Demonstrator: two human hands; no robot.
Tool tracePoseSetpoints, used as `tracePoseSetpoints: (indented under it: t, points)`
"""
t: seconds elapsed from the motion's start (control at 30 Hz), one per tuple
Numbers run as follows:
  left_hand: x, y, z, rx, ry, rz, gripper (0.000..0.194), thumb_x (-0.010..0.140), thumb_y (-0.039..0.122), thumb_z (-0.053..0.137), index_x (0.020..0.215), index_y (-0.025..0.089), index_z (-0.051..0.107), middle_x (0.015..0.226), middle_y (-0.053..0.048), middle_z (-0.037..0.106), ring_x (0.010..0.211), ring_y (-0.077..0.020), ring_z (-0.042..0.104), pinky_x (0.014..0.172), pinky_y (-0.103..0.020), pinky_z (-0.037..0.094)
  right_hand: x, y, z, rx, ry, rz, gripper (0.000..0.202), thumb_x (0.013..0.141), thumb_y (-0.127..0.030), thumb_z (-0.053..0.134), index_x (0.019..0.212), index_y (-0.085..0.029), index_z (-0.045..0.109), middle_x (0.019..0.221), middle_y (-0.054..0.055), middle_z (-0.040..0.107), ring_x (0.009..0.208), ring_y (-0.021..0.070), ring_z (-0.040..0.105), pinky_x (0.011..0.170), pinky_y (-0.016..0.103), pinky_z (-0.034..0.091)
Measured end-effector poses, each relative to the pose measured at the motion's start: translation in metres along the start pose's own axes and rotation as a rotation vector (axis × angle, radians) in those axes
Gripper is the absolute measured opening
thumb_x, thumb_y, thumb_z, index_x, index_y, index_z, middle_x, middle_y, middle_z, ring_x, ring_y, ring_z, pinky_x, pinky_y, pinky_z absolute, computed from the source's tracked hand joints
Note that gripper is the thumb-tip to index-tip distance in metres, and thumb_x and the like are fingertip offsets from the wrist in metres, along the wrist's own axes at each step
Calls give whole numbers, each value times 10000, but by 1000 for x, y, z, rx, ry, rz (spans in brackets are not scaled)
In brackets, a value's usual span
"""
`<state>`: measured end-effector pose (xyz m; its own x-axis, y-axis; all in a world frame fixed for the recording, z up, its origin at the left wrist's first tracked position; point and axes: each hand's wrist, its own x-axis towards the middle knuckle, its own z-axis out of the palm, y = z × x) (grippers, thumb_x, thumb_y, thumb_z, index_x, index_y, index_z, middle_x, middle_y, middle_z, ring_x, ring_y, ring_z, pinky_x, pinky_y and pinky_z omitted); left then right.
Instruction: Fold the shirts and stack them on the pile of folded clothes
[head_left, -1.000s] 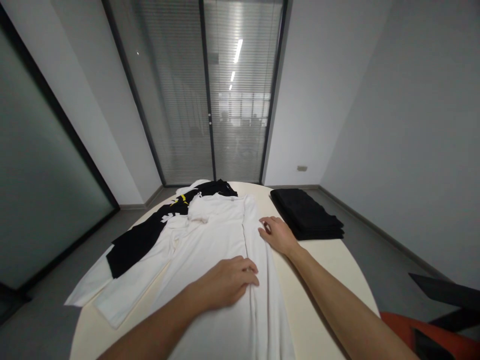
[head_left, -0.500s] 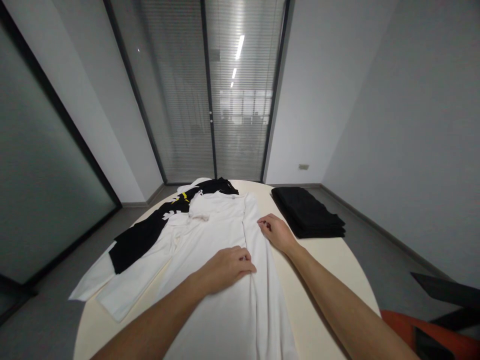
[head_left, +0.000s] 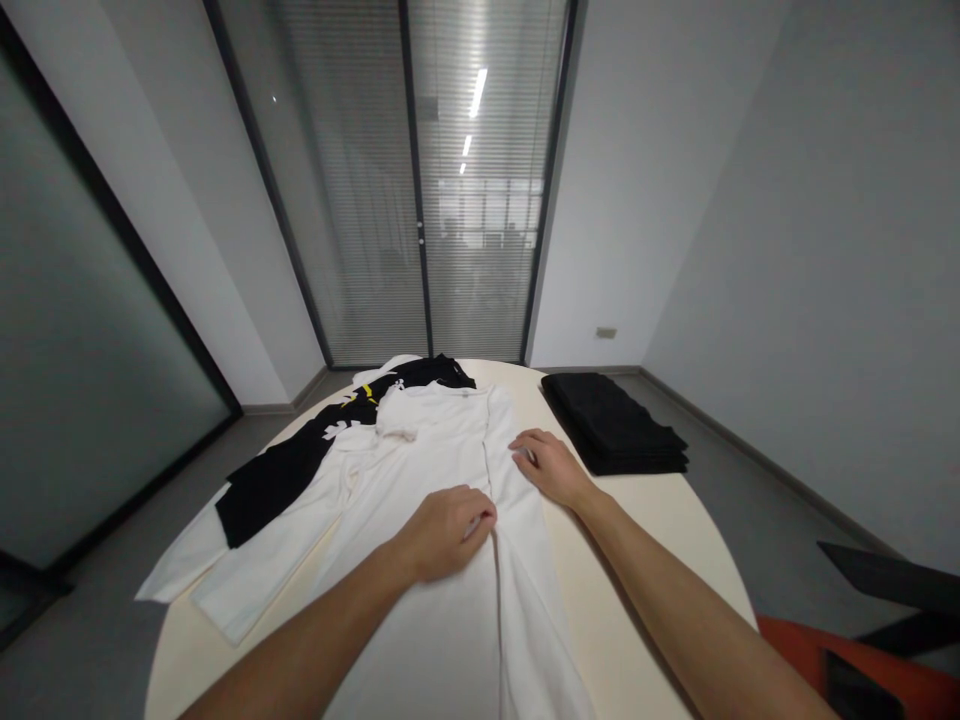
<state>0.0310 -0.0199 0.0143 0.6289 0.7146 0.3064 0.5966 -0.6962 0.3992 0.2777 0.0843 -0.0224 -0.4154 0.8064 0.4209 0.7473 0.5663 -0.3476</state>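
A white long-sleeved shirt lies on the table in front of me, its right side folded over lengthwise and its left sleeve stretched out to the lower left. My left hand is closed, thumb and fingers pinching the cloth along the fold's edge near the middle. Farther up, my right hand rests on the folded layer at the shirt's right border, fingers stretched and thumb apart. Partly beneath the white shirt, on its left, is a black garment with white and yellow print.
A folded stack of black cloth sits on the round cream table to the right. White fabric sticks out under the black garment at the left edge. An orange and black chair stands at the lower right.
My left hand has shifted slightly left and away from me with the fold's edge. My right hand's fingers have spread from a pinch. The folded layer near me lies wider and flatter.
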Motion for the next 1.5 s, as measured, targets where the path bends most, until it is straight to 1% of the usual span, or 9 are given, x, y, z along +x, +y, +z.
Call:
tracePoseSetpoints:
  t: [0.2, 0.37, 0.63, 0.83, 1.0, 1.13, 1.23, 1.37, 1.5]
  points:
    - [3, 2, 15, -138, 59, -156, 111, 927, 273, 582, 905, 213, 673, 863, 1, 687, 800, -160, 592, 765, -276, 428, -2, -6, -6, -44, -9, -39, 257, 954, -300, 553, 1155, -260, 709, 1246, 86, 642, 1115, 238, 573, 967, 387, 428]
    - [4, 4, 25, -165, 77, -209, 51, 854, 205, 619, 891, 215, 652, 841, 11, 657, 769, -150, 576, 744, -266, 422, 4, -20, -10, -125, -61, -86, 285, 1017, -325, 462, 1156, -251, 700, 1112, 80, 712, 1075, 229, 581, 927, 360, 398]
    - [0, 0, 27, -177, 80, -176, 189, 857, 179, 586, 1027, 218, 658, 916, -11, 681, 812, -160, 597, 778, -277, 452, 55, -38, -4, -375, -227, -50, 401, 1022, -251, 408, 1390, -295, 559, 1104, 95, 713, 1032, 234, 637, 887, 340, 389]
    - [-1, -1, 26, -192, 89, -98, 192, 916, 187, 533, 974, 222, 712, 915, -27, 704, 842, -176, 614, 800, -295, 470, 76, -45, -2, -389, -305, -94, 234, 917, -192, 537, 1025, -226, 741, 1026, 119, 745, 962, 255, 682, 885, 358, 405]
    - [0, -3, 26, -193, 113, -96, 183, 901, 166, 540, 960, 213, 706, 883, -23, 684, 825, -169, 617, 790, -282, 473, 80, -46, -6, -381, -274, -41, 187, 933, -195, 517, 1000, -187, 691, 926, 119, 762, 853, 251, 705, 849, 352, 409]
    - [1, -2, 24, -208, 154, -111, 194, 850, 122, 532, 927, 202, 690, 841, -19, 655, 772, -154, 609, 750, -264, 470, 79, -50, -1, -344, -175, 19, 261, 1012, -246, 401, 1162, -188, 607, 1018, 117, 750, 878, 232, 695, 828, 323, 413]
    - [1, -1, 22, -178, 171, -169, 204, 802, 93, 534, 892, 199, 683, 811, -14, 643, 735, -152, 596, 719, -266, 462, 72, -48, 10, -220, -174, 18, 266, 1004, -247, 429, 1210, -200, 591, 1080, 101, 726, 936, 216, 675, 808, 291, 427]
    - [-3, -1, 19, -76, 107, -152, 228, 762, 69, 540, 882, 197, 686, 831, -27, 658, 803, -185, 600, 778, -307, 467, 60, -41, 17, -112, -217, -69, 329, 959, -173, 475, 1266, -187, 589, 1138, 111, 695, 1050, 212, 631, 878, 292, 436]
    - [-8, -2, 8, 13, -6, -14, 379, 729, 35, 550, 1019, 226, 702, 994, -53, 636, 946, -215, 587, 857, -350, 462, 46, -36, 5, -82, -201, -130, 401, 965, -218, 482, 1363, -180, 514, 1189, 122, 681, 1083, 229, 617, 936, 345, 443]
